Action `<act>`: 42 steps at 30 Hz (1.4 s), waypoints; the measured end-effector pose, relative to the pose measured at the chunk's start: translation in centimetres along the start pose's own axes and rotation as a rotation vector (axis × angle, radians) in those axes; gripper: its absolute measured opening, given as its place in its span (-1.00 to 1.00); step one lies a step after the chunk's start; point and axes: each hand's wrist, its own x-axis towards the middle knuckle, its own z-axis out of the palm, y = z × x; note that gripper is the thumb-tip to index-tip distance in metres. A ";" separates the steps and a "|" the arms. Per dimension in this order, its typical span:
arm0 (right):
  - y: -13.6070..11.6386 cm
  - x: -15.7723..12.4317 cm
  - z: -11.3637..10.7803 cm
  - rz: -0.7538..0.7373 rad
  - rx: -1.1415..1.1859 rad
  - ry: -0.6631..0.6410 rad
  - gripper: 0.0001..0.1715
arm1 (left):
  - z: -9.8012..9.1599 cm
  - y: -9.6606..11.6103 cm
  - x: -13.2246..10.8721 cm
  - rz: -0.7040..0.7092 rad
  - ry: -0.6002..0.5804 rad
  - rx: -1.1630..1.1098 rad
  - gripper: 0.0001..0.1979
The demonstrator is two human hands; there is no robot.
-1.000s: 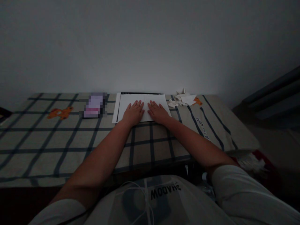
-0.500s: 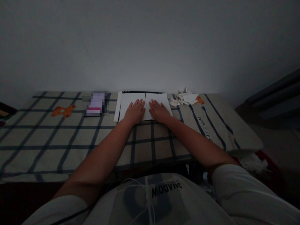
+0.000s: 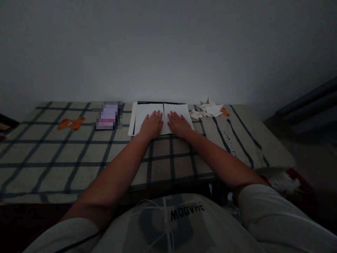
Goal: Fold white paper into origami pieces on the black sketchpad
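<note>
A white sheet of paper (image 3: 143,111) lies on the table, its two sides meeting at a dark gap down the middle. My left hand (image 3: 152,123) rests flat on the left side, fingers stretched toward the wall. On the right side my right hand (image 3: 179,123) lies flat in the same way. Neither hand grips anything. Under the sheet is a dark-edged pad or notebook (image 3: 171,103), and more white paper (image 3: 132,121) sticks out at its left. The palms hide part of the sheet's near edge.
A checked cloth (image 3: 89,151) covers the table. A blurred-out phone (image 3: 107,116) lies at left, beside an orange bear print (image 3: 71,124). Several folded white paper pieces (image 3: 209,109) are heaped at right. Behind stands a grey wall (image 3: 168,52). A red container (image 3: 297,179) sits below at right.
</note>
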 end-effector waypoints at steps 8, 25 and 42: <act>0.1 0.2 0.2 0.004 -0.001 0.004 -0.30 | 0.0 0.0 0.0 -0.002 -0.004 -0.009 -0.43; 0.1 0.2 0.4 0.005 -0.004 0.018 -0.30 | 0.1 0.2 -0.1 -0.034 0.003 -0.026 -0.44; 0.1 0.1 0.3 0.013 -0.009 0.006 -0.30 | 0.1 0.4 -0.2 -0.049 0.004 -0.031 -0.44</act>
